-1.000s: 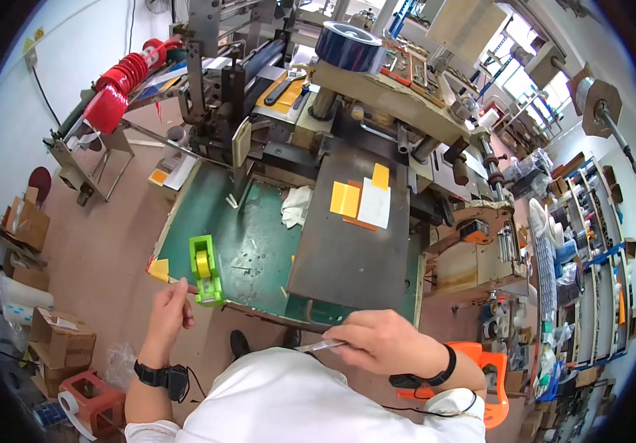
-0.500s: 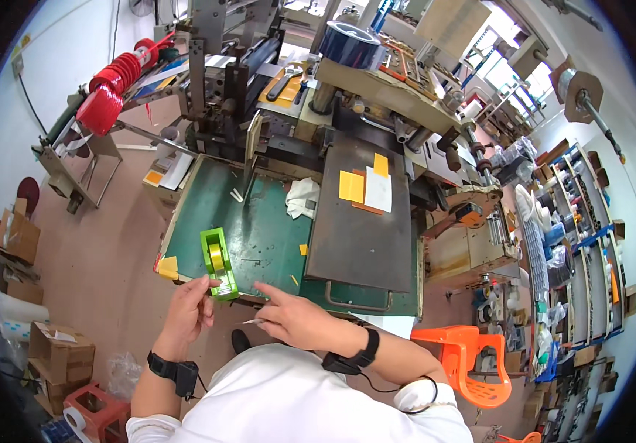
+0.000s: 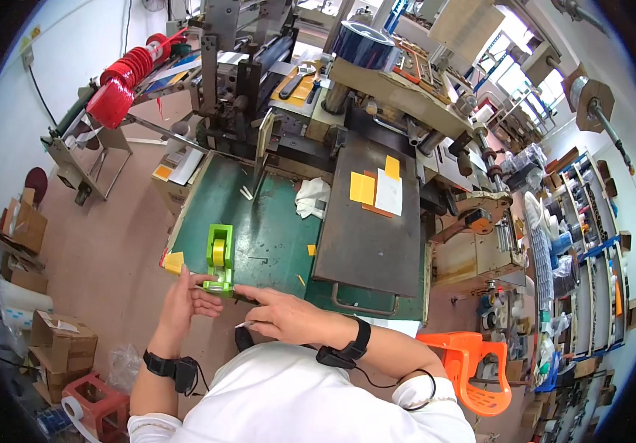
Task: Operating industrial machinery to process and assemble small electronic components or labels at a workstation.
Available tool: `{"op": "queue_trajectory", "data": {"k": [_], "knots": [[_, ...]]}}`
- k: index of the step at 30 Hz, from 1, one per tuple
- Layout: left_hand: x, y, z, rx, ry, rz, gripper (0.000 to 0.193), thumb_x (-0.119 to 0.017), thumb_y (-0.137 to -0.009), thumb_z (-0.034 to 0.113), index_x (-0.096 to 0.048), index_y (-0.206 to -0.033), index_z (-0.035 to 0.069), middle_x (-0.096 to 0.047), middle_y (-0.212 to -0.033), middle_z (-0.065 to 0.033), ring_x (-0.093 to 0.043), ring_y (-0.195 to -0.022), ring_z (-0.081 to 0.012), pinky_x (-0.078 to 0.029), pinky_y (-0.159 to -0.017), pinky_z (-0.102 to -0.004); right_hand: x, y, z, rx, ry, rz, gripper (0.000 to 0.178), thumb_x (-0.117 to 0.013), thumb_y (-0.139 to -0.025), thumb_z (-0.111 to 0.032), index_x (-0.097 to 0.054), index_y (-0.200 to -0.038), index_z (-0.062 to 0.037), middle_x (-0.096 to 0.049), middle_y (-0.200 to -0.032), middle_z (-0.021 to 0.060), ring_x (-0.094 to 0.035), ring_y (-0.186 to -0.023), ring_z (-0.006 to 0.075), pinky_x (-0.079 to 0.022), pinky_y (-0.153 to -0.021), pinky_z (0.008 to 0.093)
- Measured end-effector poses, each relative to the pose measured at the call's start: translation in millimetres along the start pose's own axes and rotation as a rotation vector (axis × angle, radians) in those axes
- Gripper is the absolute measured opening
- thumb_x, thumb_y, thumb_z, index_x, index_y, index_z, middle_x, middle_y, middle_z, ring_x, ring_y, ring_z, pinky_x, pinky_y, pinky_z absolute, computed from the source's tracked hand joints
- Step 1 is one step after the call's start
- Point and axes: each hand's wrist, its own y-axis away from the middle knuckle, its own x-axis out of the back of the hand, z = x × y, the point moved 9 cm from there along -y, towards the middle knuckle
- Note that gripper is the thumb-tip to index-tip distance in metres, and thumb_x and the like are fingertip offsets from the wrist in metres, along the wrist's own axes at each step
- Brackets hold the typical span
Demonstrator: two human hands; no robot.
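Note:
A green tape dispenser [image 3: 219, 258] with a yellow tape roll stands on the green table [image 3: 274, 236] near its front left corner. My left hand [image 3: 187, 303] is at the dispenser's front end, fingers pinched at the tape edge. My right hand [image 3: 282, 316] reaches across from the right, its index finger stretched toward the dispenser's front, with a small thin strip showing under the palm. Both wrists wear black bands. A yellow sticky pad [image 3: 174, 262] lies at the table's left corner.
A dark metal plate [image 3: 370, 236] with yellow and white sheets [image 3: 375, 189] covers the table's right half. A crumpled white cloth [image 3: 310, 198] lies behind. Machinery with a red roll [image 3: 122, 81] stands beyond. An orange stool [image 3: 473, 365] is at my right; cardboard boxes [image 3: 56, 347] are on the floor at left.
My right hand has moved left from the table's front edge to the dispenser. My left hand has dropped to the dispenser's front end. The view has shifted a little.

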Motion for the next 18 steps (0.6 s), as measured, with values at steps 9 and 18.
{"op": "queue_trajectory", "data": {"k": [9,18], "knots": [[-2.4,2.6,20.4,0.004,-0.049,0.060,0.053,-0.046,-0.103,0.046,-0.066,-0.108,-0.002,-0.065,-0.061,-0.0091,-0.063,-0.047,-0.0174,-0.052,-0.043,-0.0265,6.0,-12.2,-17.5,0.139,0.212,-0.022,0.014,-0.066,-0.086,-0.016,-0.066,-0.096,-0.0054,-0.046,-0.145,0.0191,-0.056,-0.111,0.0354,-0.047,-0.094,0.0435],[-5.0,-3.2,20.6,0.001,-0.005,0.000,0.031,-0.055,-0.101,0.027,-0.067,-0.098,-0.001,-0.060,-0.056,-0.0045,-0.051,-0.037,-0.0096,-0.040,-0.036,-0.0200,3.5,-20.2,-24.0,0.171,0.312,-0.028,0.010,-0.066,-0.084,-0.016,-0.065,-0.086,-0.0060,-0.047,-0.144,0.0166,-0.057,-0.104,0.0300,-0.049,-0.087,0.0410]]}}
